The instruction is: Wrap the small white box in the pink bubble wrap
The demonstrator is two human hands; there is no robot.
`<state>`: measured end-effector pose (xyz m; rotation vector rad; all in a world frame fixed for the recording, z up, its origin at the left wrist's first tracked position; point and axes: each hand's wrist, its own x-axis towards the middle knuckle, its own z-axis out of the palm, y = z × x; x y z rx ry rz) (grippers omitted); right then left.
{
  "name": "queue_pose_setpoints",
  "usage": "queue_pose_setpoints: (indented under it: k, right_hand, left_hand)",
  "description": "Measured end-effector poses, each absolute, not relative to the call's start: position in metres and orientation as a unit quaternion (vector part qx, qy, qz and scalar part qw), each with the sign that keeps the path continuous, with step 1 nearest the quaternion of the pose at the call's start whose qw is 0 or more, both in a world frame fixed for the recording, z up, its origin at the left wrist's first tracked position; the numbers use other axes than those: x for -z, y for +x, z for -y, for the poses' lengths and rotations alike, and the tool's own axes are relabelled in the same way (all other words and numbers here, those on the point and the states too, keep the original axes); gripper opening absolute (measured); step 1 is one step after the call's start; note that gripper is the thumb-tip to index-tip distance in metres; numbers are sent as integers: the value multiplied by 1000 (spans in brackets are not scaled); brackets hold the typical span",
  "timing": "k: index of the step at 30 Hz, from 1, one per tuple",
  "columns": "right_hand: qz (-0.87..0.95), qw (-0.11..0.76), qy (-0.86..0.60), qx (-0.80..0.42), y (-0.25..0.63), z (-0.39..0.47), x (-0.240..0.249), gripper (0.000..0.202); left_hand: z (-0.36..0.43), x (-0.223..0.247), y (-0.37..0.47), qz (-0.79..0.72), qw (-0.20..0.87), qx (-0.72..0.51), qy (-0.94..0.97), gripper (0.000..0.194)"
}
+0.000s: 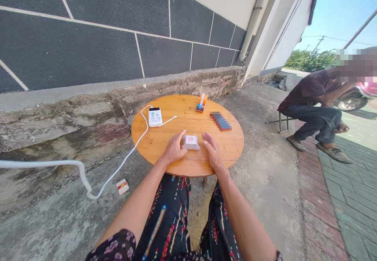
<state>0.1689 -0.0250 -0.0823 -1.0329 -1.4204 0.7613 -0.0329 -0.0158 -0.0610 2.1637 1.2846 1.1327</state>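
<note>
Orange tape dispenser far, white device left, phone right on the desk; near, I hold left hand and right hand open, flanking the wrapped packet, long axis left–right.

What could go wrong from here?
1. The white cable hangs off the left side of the table; a snag might drag the white device.
2. The orange-and-blue tape dispenser stands near the far edge, so a bump could knock it off.
3. The right hand is apart from the small wrapped package; a one-sided push from the left hand could slide it.
</note>
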Motion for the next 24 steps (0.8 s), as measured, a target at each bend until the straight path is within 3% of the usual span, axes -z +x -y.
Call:
queue_pose_setpoints:
  k: [4,11,17,24]
  right_hand:
    - [554,610,-474,-310,169,25,81,54]
    - [537,595,-523,-289,163,16,84,41]
    - [553,580,-531,-277,161,12,88,33]
    - [544,594,-521,-282,160,11,90,30]
  left_hand:
    - [14,61,-36,-450,222,-431,750,77]
    - [9,62,-43,-463,266,-477,698,65]
    - [12,60,-39,-465,245,-499,689,43]
    - [12,62,-41,-475,227,-517,676,39]
